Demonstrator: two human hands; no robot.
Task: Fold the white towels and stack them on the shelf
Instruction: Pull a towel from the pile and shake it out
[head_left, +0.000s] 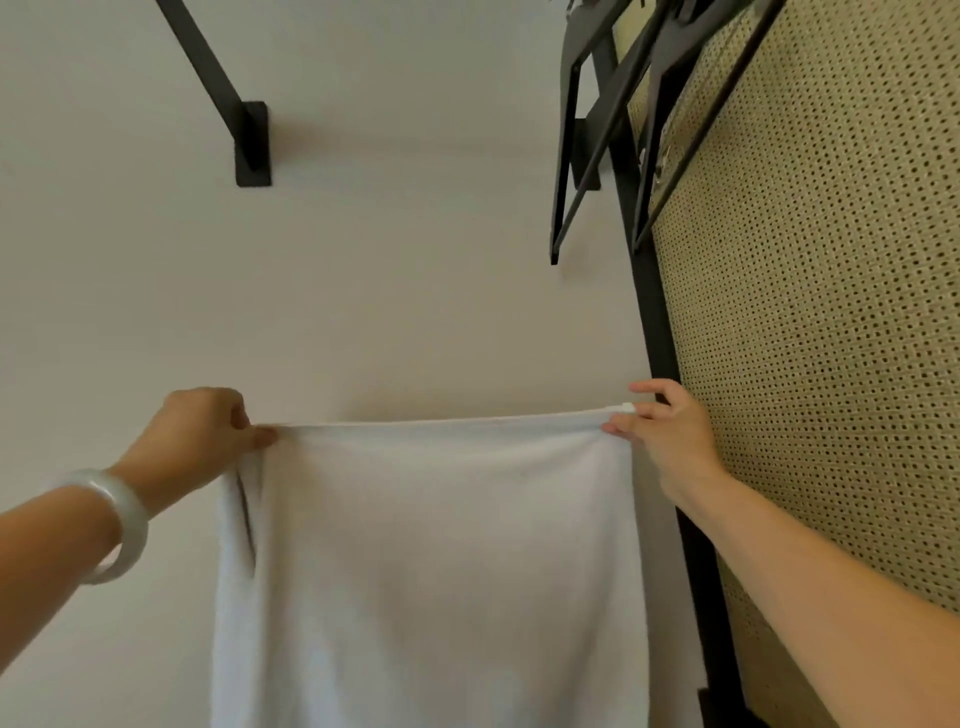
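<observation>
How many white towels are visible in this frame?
1. The white towel hangs spread before the wall, its top corners pinched by the left hand and the right hand. Other towels may lie outside the view.

towel (441, 561) before wall (363, 286), panel (831, 312) right

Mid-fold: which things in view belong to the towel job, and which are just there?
Job: towel; left hand and right hand, pinching its top corners.
Not job: wall bracket; hangers; cane panel; bracelet.
</observation>
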